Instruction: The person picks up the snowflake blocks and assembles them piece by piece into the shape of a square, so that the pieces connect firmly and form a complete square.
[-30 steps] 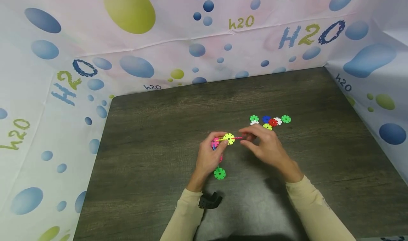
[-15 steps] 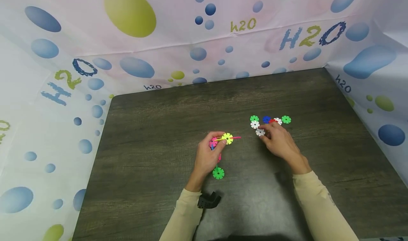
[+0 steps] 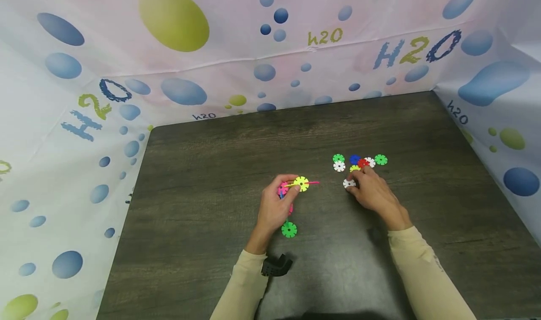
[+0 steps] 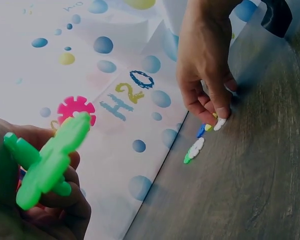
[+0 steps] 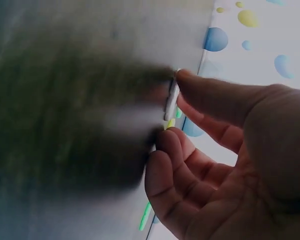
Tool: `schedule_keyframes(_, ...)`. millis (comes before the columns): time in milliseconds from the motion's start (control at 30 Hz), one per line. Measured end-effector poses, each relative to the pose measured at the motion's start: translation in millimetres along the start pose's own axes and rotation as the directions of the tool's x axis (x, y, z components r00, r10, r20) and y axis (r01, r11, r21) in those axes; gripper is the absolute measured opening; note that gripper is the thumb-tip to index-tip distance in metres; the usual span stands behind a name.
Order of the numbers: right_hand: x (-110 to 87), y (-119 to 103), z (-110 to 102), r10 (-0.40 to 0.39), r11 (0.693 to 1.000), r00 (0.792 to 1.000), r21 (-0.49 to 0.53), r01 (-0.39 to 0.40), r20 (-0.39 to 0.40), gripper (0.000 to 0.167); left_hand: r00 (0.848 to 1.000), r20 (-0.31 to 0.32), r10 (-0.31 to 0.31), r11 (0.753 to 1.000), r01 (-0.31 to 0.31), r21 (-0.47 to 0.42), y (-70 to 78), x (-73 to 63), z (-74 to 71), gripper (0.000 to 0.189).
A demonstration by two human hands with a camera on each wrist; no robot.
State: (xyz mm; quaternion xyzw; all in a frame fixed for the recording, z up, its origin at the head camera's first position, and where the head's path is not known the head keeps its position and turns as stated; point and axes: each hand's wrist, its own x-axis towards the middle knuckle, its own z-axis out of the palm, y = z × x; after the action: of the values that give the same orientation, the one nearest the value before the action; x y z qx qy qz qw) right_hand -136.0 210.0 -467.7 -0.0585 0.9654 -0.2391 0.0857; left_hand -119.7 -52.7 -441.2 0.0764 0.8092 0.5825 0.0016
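Two hands at snowflake discs on a dark wood table, wrist views partly blurred

Left hand [image 3: 274, 209] near the table's middle, fingers curled round a joined disc cluster [image 3: 296, 185] (yellow disc on top, pink beneath, a green one [image 3: 289, 229] hanging toward the near edge); cluster held just above the tabletop [image 3: 211, 193]. Right hand [image 3: 372, 191] toward the right side, thumb and fingertips closed on a white disc [image 3: 348, 183], seemingly pinched at its rim – right wrist view is smeared. Just beyond it, toward the far edge, a loose pile of discs [image 3: 359, 161]: green, white, blue, red, yellow. Printed bubble cloth [image 3: 190, 52] walls the table on three sides
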Motion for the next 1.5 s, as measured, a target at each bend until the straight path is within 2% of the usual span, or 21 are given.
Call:
schedule_keyframes(133, -1.9, 2, 2, -0.010, 1.000, 1.000, 0.003, 0.010, -0.019, 0.017, 1.000, 0.002, -0.013, 1.000, 0.013, 0.010, -0.6, -0.3, 1.0, 0.025)
schedule_keyframes(267, -1.2, 3, 1, -0.023, 1.000, 0.999, 0.009, 0.023, -0.022, 0.022, 1.000, 0.009, -0.030, 0.999, 0.030, 0.025, 3.2, -0.7, 2.5, 0.025)
schedule_keyframes(500, -2.2, 5, -3, 0.001, 1.000, 0.999, 0.031, -0.003, 0.047, 0.027, 0.999, 0.010, -0.044, 0.999, 0.043, 0.021, 34.3, -6.6, -1.4, 0.023)
schedule_keyframes(600, -4.4, 4, 0, -0.014, 0.999, 0.999, 0.049, 0.012, 0.049, 0.027, 0.999, 0.005, -0.037, 0.999, 0.037, 0.014, 32.8, -8.0, -1.6, 0.023)
schedule_keyframes(767, -6.2, -4, 10, -0.082, 0.984, 0.996, 0.156, 0.086, -0.031, 0.026, 1.000, 0.012, -0.029, 0.999, 0.029, 0.015, 28.2, -9.4, -1.6, 0.023)
schedule_keyframes(867, -6.1, -15, 13, -0.108, 0.947, 0.991, 0.295, 0.126, -0.076, 0.025, 0.999, 0.014, -0.029, 0.999, 0.028, 0.016, 25.8, -10.4, -1.6, 0.023)
schedule_keyframes(1000, -7.5, -33, 10, -0.115, 0.842, 0.991, 0.523, 0.131, -0.064, 0.027, 0.999, 0.010, -0.032, 0.999, 0.031, 0.021, 12.4, -8.5, 0.6, 0.024)
schedule_keyframes(1100, -9.8, -42, 4, -0.106, 0.767, 0.994, 0.633, 0.107, -0.039, 0.028, 1.000, 0.009, -0.028, 0.999, 0.028, 0.022, -1.9, -4.9, 3.7, 0.025)
schedule_keyframes(1233, -12.3, -48, -1, -0.104, 0.727, 0.994, 0.680, 0.093, -0.026, 0.028, 1.000, 0.004, -0.007, 1.000, 0.007, 0.009, -11.7, -4.0, 5.2, 0.026)
schedule_keyframes(1500, -14.6, -54, -5, -0.113, 0.700, 0.993, 0.708, 0.096, -0.022, 0.027, 1.000, 0.003, 0.018, 1.000, -0.018, 0.007, -12.5, -4.5, 4.8, 0.024)
